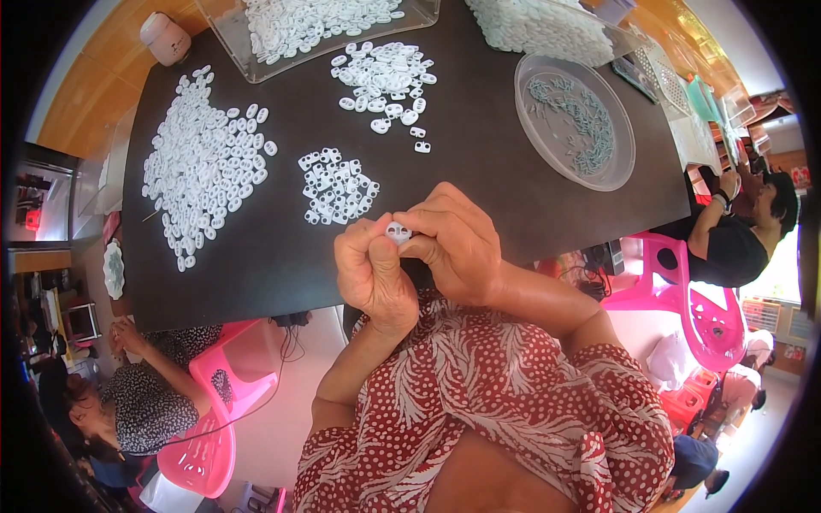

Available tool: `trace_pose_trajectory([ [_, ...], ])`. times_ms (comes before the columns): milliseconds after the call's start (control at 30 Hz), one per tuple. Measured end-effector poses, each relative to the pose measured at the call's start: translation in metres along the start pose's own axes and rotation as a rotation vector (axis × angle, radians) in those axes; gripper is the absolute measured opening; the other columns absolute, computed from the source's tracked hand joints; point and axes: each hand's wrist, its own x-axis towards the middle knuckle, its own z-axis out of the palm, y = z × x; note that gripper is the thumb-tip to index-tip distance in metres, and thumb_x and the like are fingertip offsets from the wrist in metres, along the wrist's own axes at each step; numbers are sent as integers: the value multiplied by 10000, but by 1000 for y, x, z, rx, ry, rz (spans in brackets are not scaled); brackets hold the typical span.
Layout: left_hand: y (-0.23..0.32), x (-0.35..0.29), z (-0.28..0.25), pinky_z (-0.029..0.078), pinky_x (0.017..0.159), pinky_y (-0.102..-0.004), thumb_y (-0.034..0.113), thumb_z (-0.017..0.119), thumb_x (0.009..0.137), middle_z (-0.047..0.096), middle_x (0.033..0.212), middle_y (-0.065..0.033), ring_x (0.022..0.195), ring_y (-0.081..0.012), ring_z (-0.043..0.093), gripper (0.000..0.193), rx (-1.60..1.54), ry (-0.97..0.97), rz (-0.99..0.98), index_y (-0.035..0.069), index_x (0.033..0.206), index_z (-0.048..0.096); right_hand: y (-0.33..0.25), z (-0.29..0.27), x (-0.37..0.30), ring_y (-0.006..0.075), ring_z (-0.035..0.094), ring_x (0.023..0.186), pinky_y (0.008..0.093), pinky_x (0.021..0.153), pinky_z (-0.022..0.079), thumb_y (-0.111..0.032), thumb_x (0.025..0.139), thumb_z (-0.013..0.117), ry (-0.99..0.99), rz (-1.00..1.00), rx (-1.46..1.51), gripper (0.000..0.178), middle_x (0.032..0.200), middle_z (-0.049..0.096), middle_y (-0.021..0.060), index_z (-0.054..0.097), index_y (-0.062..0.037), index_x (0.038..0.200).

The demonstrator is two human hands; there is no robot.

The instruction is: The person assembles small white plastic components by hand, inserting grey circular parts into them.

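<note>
Between both hands, just above the table's near edge, is a small white plastic piece (398, 232) with two dark holes. My left hand (372, 269) pinches it from the left with thumb and finger. From the other side my right hand (457, 244) grips it the same way, fingers curled. Closest to the hands lies a pile of small square white pieces with holes (340, 188). Beyond it is a heap of white oval pieces (385, 73), with a few strays at its near side. A larger spread of white oval pieces (205, 162) covers the table's left part.
A clear bin (248, 73) of white pieces stands at the back. To the right, a round clear tray (620, 162) holds small teal pieces. A jar (164, 38) stands at the far left corner. People sit on either side, near pink chairs (201, 457).
</note>
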Motion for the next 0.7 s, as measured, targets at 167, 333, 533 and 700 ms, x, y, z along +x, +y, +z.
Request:
trace_pose_trajectory([
  [167, -6, -3, 1, 372, 654, -210, 134, 522, 943, 485, 831, -15, 720, -78, 415, 177, -24, 16, -94, -31, 1000, 550, 8, -1, -5, 235, 546, 630, 307, 545, 435, 2, 696, 693, -17, 2, -4, 283, 800, 617, 113, 596, 26, 961],
  [333, -7, 0, 3, 403, 717, -215, 107, 500, 950, 540, 905, -38, 780, -83, 470, 178, 21, 86, -72, -38, 1038, 556, 6, 2, 8, 237, 544, 637, 310, 551, 432, 30, 671, 685, 7, 4, 6, 292, 805, 619, 114, 603, 27, 952],
  [533, 8, 6, 2, 419, 646, -189, 66, 472, 952, 574, 923, -36, 729, -68, 502, 206, 148, -58, -160, -39, 1091, 581, 4, -10, 15, 249, 541, 646, 329, 575, 441, 46, 656, 673, 2, -9, -83, 277, 778, 594, 104, 607, 13, 923],
  [700, 6, 9, 3, 444, 637, -191, 94, 522, 930, 611, 863, -53, 715, -71, 535, 211, 149, -117, -385, -36, 1084, 588, 19, -40, 24, 256, 544, 666, 328, 588, 446, 32, 677, 668, -64, 155, -127, 205, 760, 585, 94, 623, -10, 873],
])
